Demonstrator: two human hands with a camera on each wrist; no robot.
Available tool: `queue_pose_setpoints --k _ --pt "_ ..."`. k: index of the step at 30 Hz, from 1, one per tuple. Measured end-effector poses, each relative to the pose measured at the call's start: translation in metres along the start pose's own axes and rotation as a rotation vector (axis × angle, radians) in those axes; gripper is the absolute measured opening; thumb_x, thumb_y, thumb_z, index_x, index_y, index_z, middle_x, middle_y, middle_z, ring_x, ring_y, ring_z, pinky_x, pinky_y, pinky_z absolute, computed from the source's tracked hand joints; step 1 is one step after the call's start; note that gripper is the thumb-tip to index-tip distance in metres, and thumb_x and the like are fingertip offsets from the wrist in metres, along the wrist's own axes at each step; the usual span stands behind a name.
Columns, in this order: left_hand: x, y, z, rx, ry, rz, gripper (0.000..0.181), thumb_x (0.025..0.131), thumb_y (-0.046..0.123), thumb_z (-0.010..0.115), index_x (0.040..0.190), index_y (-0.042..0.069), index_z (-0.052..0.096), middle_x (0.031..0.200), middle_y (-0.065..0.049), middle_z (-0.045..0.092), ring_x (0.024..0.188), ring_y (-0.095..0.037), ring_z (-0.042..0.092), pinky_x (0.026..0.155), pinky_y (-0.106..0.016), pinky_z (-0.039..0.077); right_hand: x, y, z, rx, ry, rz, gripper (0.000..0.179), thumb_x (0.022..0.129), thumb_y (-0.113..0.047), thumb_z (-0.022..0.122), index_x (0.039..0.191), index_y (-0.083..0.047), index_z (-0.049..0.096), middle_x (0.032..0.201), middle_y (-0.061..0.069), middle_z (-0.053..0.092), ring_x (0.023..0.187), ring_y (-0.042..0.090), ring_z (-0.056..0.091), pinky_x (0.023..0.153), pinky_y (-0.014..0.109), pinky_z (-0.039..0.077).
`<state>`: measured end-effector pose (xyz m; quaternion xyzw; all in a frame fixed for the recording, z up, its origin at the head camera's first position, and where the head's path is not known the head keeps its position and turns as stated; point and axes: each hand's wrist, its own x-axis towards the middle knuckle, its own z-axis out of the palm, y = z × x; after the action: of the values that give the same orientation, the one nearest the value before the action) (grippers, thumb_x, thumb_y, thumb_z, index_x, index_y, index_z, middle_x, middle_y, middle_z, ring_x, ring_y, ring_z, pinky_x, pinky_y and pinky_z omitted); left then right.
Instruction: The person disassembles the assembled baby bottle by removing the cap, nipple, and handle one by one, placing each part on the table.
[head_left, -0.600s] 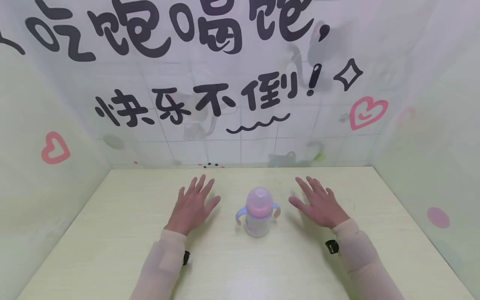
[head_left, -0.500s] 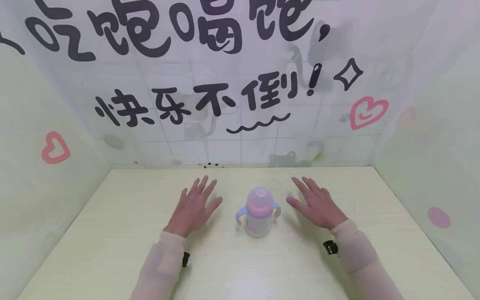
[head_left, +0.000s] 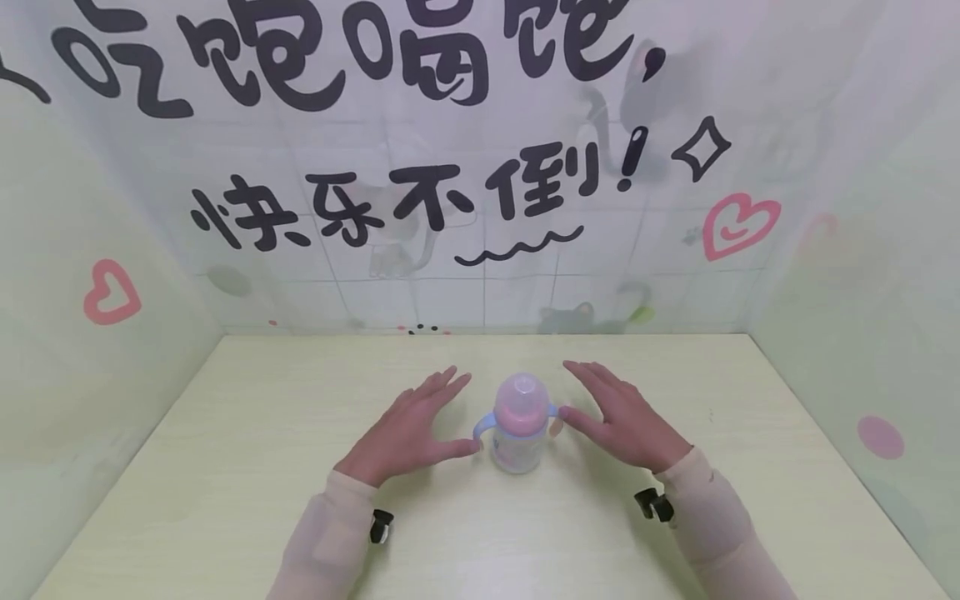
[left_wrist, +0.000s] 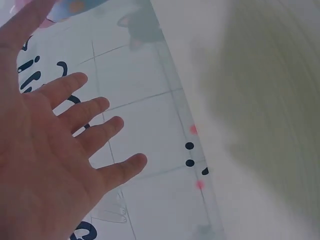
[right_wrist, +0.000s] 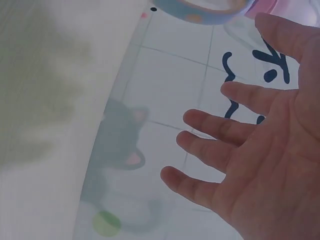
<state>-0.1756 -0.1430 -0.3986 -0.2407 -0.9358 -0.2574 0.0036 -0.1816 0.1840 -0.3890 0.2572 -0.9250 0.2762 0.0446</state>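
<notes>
A baby bottle (head_left: pixel 519 419) stands upright on the table, with a clear domed cap, a pink collar and a blue handle on each side. My left hand (head_left: pixel 405 435) is to its left, fingers spread and straight, with the thumb tip right at the left handle (head_left: pixel 483 426). On the other side my right hand (head_left: pixel 628 423) has its fingers extended and its thumb tip overlapping the right handle in the head view. Part of a blue handle (left_wrist: pixel 80 9) shows past the thumb in the left wrist view. The right wrist view catches the other blue handle (right_wrist: pixel 202 14) above the open palm.
The pale wooden table (head_left: pixel 225 467) ends at a white back wall (head_left: pixel 420 300) printed with black characters and hearts. Side walls (head_left: pixel 862 333) close it in left and right. A black wrist device (head_left: pixel 381 527) sits at each sleeve.
Both hands have moved inward toward the bottle, the left one farther, turning so its thumb points at the handle. The bottle stays in place.
</notes>
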Motion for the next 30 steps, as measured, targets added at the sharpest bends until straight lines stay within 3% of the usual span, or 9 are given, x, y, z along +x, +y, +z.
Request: queue_pose_setpoints --k 4,10,16,22,30 --pt "0.002 0.003 0.001 -0.061 -0.030 0.017 0.095 0.077 0.063 0.074 0.155 0.024 0.036 0.162 -0.004 0.027 0.150 -0.027 0.022 0.114 -0.059 0.023 0.000 -0.007 0.000 0.032 -0.019 -0.018 0.069 0.098 -0.048 0.058 0.154 -0.015 0.034 0.151 0.010 0.043 0.135 0.035 0.046 0.106 0.057 0.038" --pt "0.009 0.012 0.006 -0.078 -0.028 0.049 0.098 0.073 0.062 0.078 0.154 0.024 0.038 0.161 -0.005 0.029 0.149 -0.027 0.024 0.111 -0.059 0.029 0.000 -0.016 -0.001 0.059 -0.021 -0.073 0.069 0.097 -0.047 0.061 0.152 -0.014 0.038 0.147 0.007 0.048 0.134 0.028 0.048 0.106 0.051 0.041" --pt "0.018 0.020 0.010 -0.137 -0.053 0.041 0.101 0.071 0.063 0.080 0.154 0.026 0.038 0.161 -0.002 0.029 0.147 -0.029 0.029 0.109 -0.061 0.031 0.003 -0.023 0.002 0.101 -0.015 -0.148 0.067 0.095 -0.044 0.065 0.151 -0.018 0.039 0.142 0.002 0.052 0.131 0.020 0.050 0.104 0.049 0.043" --pt "0.024 0.020 0.015 -0.214 -0.044 0.066 0.100 0.066 0.056 0.087 0.151 0.026 0.043 0.152 0.002 0.044 0.140 -0.022 0.040 0.108 -0.053 0.037 0.007 -0.031 0.004 0.164 -0.027 -0.171 0.065 0.094 -0.043 0.067 0.150 -0.025 0.040 0.141 -0.007 0.052 0.131 0.015 0.048 0.104 0.048 0.043" --pt "0.030 0.019 0.023 -0.303 -0.043 0.090 0.090 0.068 0.045 0.089 0.145 0.023 0.050 0.138 0.006 0.058 0.128 -0.019 0.053 0.106 -0.046 0.040 0.011 -0.034 0.009 0.261 -0.006 -0.169 0.070 0.091 -0.041 0.071 0.151 -0.020 0.040 0.145 -0.004 0.051 0.133 0.016 0.047 0.106 0.048 0.041"
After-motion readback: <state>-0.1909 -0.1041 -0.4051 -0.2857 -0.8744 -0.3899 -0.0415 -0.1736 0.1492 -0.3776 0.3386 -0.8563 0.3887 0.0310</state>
